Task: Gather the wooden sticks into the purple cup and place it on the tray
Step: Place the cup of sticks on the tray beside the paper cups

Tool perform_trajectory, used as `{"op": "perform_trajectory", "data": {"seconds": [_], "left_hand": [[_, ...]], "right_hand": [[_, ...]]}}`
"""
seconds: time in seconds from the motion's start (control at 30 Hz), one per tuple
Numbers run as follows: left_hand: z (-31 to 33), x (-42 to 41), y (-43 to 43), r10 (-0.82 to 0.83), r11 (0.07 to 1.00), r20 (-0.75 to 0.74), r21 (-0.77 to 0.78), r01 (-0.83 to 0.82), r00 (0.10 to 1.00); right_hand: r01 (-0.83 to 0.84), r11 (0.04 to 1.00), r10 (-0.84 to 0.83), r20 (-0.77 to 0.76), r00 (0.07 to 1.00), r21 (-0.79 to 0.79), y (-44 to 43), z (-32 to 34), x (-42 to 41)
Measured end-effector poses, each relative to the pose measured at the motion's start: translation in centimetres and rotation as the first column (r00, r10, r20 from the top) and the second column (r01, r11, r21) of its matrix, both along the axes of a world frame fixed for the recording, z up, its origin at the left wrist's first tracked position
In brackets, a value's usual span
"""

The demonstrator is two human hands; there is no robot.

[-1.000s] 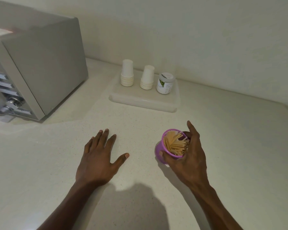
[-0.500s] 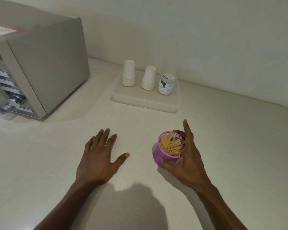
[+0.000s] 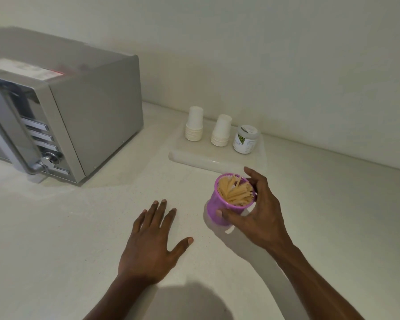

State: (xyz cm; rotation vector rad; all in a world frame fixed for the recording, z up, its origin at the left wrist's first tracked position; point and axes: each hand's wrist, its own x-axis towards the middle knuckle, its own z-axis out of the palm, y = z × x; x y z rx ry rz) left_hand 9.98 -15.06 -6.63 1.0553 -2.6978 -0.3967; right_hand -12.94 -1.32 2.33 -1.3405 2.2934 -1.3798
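Note:
The purple cup point(image 3: 216, 205) is full of wooden sticks point(image 3: 234, 189) and tilts slightly, held a little above the counter. My right hand point(image 3: 258, 215) grips it from the right side, thumb on the near wall and fingers around the far rim. The white tray point(image 3: 208, 161) lies just behind the cup, its front edge close to my fingertips. My left hand point(image 3: 154, 245) rests flat on the counter with its fingers spread, to the left of the cup and apart from it.
On the tray stand two stacks of white paper cups point(image 3: 194, 127) point(image 3: 221, 130) and a small white jar point(image 3: 245, 139) in a row along its back. A silver microwave point(image 3: 62, 105) fills the left. The wall runs behind the tray.
My right hand has carried the cup forward toward the tray. The left hand has stayed flat in place. The view has shifted, so the microwave and tray sit lower and further right.

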Motion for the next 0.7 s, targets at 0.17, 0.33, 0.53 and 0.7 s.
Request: {"op": "perform_trajectory", "data": {"seconds": [0.17,0.33,0.53,0.7], "left_hand": [[0.2,0.0,0.1,0.011,1.000,-0.016,-0.006,-0.011,1.000],[-0.1,0.0,0.1,0.021,1.000,-0.016,-0.008,-0.021,1.000],[-0.2,-0.2,-0.2,0.021,1.000,-0.037,0.010,-0.021,0.999],[-0.1,-0.2,-0.3,-0.041,0.998,-0.042,-0.048,0.039,0.998]], "right_hand": [[0.007,0.996,-0.011,-0.042,0.999,-0.087,-5.6,2.3,-1.8],[0.069,0.984,-0.085,-0.092,0.992,-0.165,-11.4,4.3,-3.8],[0.112,0.981,-0.124,-0.068,0.990,-0.157,-17.6,5.7,-6.4],[0.124,0.987,-0.130,-0.057,0.990,-0.100,-21.4,4.8,-8.0]]}}
